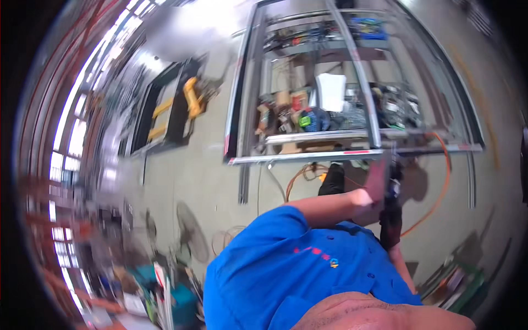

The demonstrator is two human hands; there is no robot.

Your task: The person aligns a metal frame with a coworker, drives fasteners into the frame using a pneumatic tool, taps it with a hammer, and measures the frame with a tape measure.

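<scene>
My left forearm reaches across to the right, and my left hand (377,179) is smeared by motion at the near rail of a metal frame (308,158). Its fingers cannot be made out. Close beside it is my right hand (391,212), dark-covered and closed around a dark tool (395,179), blurred too, whose kind I cannot tell. Both hands are by the junction of the near rail and the long crossbar (357,71). The frame is made of grey metal profiles.
Beneath the frame lie loose parts, a white sheet (331,92) and a blue bin (369,28). An orange hose (444,176) curves on the right. Farther left is a dark frame with a yellow piece (192,98). A fan (191,232) stands at lower left.
</scene>
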